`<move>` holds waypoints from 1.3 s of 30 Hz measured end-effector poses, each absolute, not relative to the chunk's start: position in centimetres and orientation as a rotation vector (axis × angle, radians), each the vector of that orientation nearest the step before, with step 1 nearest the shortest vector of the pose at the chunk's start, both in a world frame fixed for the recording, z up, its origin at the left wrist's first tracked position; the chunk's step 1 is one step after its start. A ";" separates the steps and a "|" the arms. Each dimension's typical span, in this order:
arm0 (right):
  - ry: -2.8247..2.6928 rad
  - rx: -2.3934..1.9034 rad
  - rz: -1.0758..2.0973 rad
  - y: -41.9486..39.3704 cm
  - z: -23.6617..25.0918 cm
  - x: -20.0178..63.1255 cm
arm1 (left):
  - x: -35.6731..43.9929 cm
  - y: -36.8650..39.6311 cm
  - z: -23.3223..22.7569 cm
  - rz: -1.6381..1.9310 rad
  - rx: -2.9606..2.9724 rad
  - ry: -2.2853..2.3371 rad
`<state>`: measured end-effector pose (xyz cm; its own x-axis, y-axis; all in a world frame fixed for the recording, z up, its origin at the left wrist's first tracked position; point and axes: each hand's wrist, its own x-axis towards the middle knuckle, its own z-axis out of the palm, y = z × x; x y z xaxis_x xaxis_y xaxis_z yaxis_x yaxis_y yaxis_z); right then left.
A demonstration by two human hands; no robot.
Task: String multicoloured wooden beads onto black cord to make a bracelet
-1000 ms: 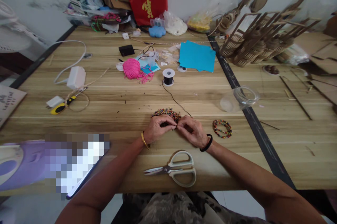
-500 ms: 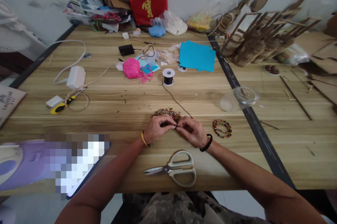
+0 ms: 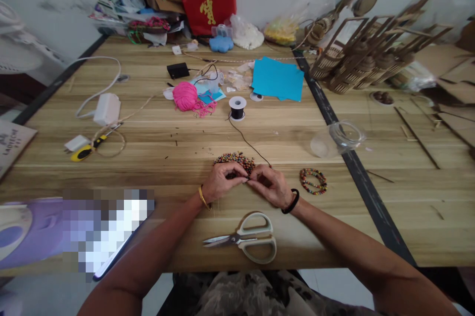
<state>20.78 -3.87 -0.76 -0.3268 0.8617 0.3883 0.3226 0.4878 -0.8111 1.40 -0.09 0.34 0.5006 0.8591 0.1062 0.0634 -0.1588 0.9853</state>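
My left hand (image 3: 221, 182) and my right hand (image 3: 270, 185) meet fingertip to fingertip at the near edge of a pile of small coloured beads (image 3: 234, 159). A thin black cord (image 3: 248, 144) runs from a black spool (image 3: 237, 108) down to my right fingers, which pinch its end. My left fingers are pinched together at the same spot, apparently on a bead too small to make out. A finished beaded bracelet (image 3: 313, 181) lies just right of my right wrist. Scissors (image 3: 245, 242) with pale handles lie closed below my hands.
A pink yarn ball (image 3: 185, 96), blue paper (image 3: 277, 78), a clear plastic jar (image 3: 339, 139) on its side, a white charger with cable (image 3: 107, 109) and a yellow cutter (image 3: 86, 151) lie on the wooden table (image 3: 156, 143). Wooden frames (image 3: 367, 54) stand far right. A blurred purple device (image 3: 74, 232) lies near left.
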 end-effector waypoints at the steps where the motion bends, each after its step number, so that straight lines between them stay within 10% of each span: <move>1: -1.877 -0.987 0.794 -3.9 -0.8 20.8 | 1.4 -0.1 0.3 0.857 1.577 0.817; 39: -1.887 -0.935 0.727 -3.8 -0.5 20.8 | 1.4 0.0 0.6 0.898 1.794 0.820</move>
